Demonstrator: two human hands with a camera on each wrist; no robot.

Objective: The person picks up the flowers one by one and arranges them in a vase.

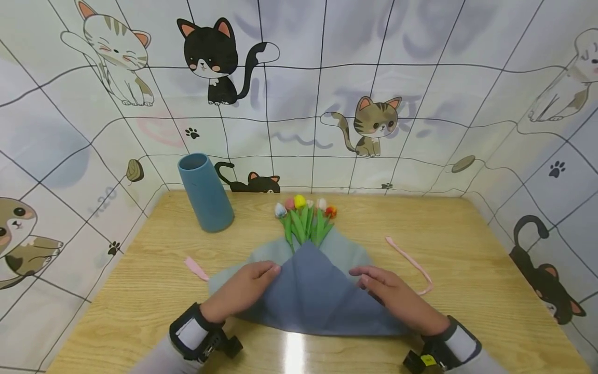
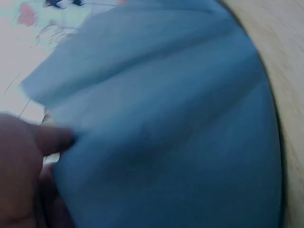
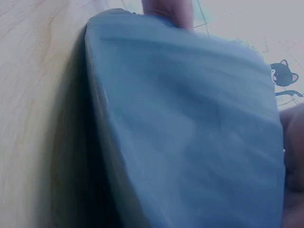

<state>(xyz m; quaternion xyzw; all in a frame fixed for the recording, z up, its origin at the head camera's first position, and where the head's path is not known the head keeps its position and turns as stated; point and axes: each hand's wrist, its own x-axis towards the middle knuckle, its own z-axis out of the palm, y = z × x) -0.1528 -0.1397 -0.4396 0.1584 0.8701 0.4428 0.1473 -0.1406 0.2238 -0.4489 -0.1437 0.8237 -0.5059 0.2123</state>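
A sheet of wrapping paper [image 1: 308, 301], blue-grey outside and pale grey-green inside, lies folded up to a point over the stems of a small bunch of artificial tulips [image 1: 306, 221]. Their white, pink, yellow and orange heads stick out at the top. My left hand [image 1: 247, 285] pinches the left edge of the fold; in the left wrist view its thumb [image 2: 54, 140] lies on the paper, with fingers behind. By the fold's right edge is my right hand [image 1: 392, 291], fingers loosely bent and thumb apart from them. In the right wrist view the paper hides part of it.
A blue vase [image 1: 205, 195] stands at the back left of the wooden table [image 1: 467, 249]. Pink ribbon pokes out left of the paper [image 1: 196, 268], and another length of pink ribbon [image 1: 413, 265] lies on the right. A cat-print curtain [image 1: 299, 93] surrounds the table's back and sides.
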